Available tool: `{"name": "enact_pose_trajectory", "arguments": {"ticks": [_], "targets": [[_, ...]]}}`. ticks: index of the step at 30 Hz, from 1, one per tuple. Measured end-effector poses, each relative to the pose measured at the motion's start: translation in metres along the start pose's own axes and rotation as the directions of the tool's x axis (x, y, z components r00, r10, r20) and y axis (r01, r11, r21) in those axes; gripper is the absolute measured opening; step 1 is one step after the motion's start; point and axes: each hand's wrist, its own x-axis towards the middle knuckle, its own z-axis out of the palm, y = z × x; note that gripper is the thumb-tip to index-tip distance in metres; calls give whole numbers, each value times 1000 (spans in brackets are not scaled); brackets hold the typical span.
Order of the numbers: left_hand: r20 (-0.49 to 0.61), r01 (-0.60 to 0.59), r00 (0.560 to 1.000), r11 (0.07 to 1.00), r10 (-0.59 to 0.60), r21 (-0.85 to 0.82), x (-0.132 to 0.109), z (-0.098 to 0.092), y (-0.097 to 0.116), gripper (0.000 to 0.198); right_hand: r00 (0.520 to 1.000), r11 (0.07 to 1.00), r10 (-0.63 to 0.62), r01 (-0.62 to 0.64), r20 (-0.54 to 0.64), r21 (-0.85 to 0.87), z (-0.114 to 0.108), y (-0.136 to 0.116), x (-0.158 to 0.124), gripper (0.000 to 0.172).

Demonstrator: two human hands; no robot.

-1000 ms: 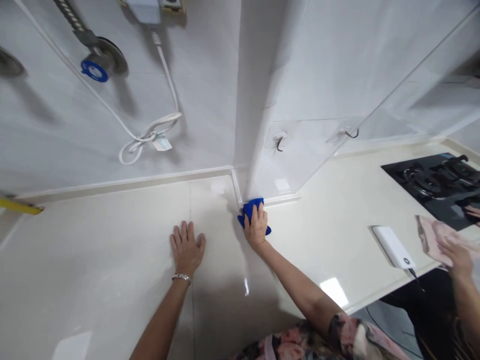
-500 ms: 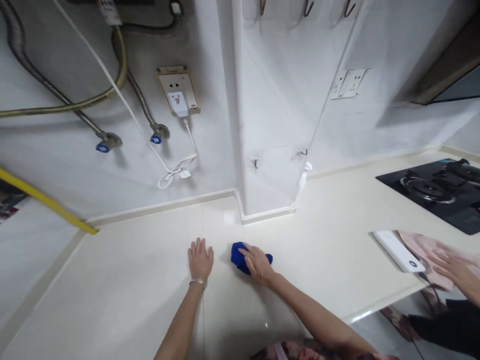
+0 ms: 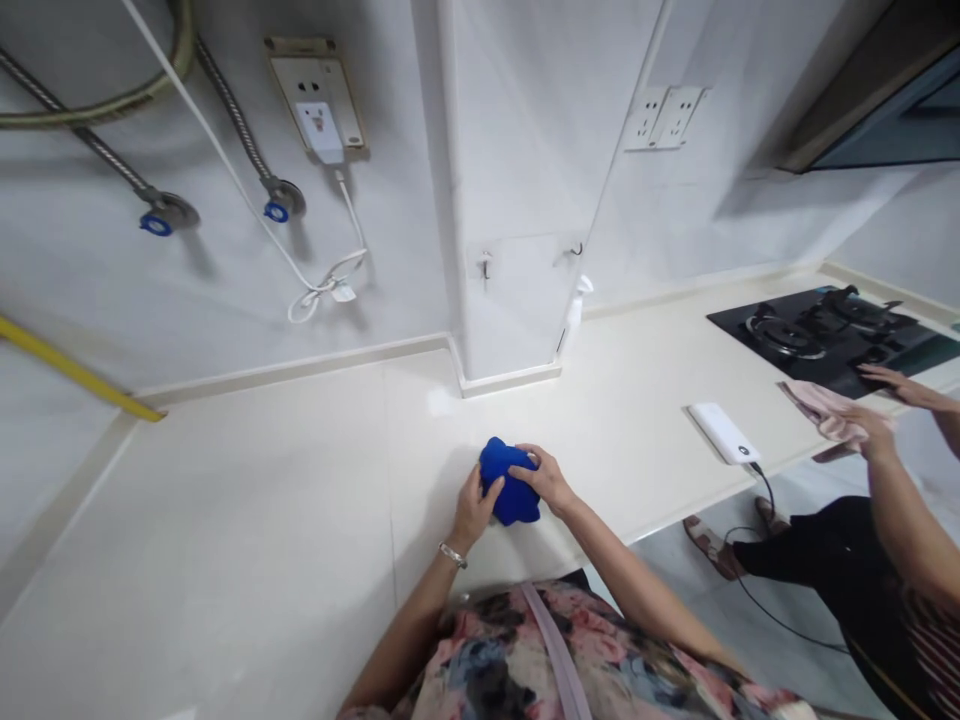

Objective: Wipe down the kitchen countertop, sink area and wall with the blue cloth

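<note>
A crumpled blue cloth (image 3: 513, 492) is held between my two hands, over the cream countertop (image 3: 285, 490) near its front edge. My left hand (image 3: 475, 508) grips the cloth's left side, thumb on top. My right hand (image 3: 549, 480) has hold of the right side, with its thumb across the upper face and the other fingers partly hidden behind it. A bracelet (image 3: 453, 555) circles my left wrist.
To the right, a co-worker's hand holds a pink cloth (image 3: 829, 412) beside the black gas hob (image 3: 832, 330). A white power bank (image 3: 724, 433) with a black cable lies on the counter. A wall column (image 3: 517, 320) juts out ahead, with a white spray bottle (image 3: 574, 315) beside it.
My left hand has left the counter and taken hold of the blue cloth, now drawn closer to me. The co-worker's pink cloth has moved from the power bank towards the hob. My view has shifted.
</note>
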Motion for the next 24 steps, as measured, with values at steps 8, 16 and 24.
{"name": "enact_pose_trajectory", "arguments": {"ticks": [8, 16, 24], "targets": [[-45, -43, 998, 970, 33, -241, 20, -78, 76, 58, 993, 985, -110, 105, 34, 135, 8, -66, 5, 63], [-419, 80, 866, 903, -272, -422, 23, -166, 62, 72, 950, 959, -210, 154, -230, -236, -78, 9, 17, 66], [-582, 481, 789, 789, -198, 383, -42, -200, -11, 60, 816, 481, -578, 331, -10, -812, -152, 103, -34, 45]]}}
